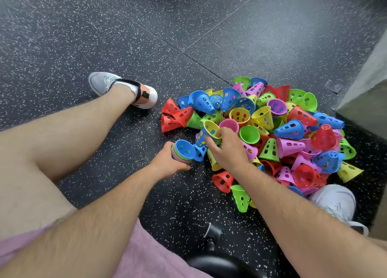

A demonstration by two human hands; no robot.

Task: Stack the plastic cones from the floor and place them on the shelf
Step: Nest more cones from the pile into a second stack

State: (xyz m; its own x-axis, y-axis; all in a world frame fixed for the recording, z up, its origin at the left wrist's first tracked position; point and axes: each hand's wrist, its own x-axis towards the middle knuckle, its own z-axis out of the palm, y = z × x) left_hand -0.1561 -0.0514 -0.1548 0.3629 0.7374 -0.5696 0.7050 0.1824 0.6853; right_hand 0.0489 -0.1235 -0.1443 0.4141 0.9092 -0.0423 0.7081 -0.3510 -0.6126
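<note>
A big heap of perforated plastic cones in red, blue, green, yellow and pink lies on the dark speckled floor. My left hand grips a nested stack of cones lying on its side, a blue one outermost with its open end toward the heap. My right hand pinches the rim of a yellow cone at the heap's near left edge, thumb inside its opening. The shelf is not clearly in view.
My bare left leg stretches across the floor to a grey shoe. A white shoe sits right of the heap. A grey block or cabinet side rises at the right. A black stool seat and caster lie below.
</note>
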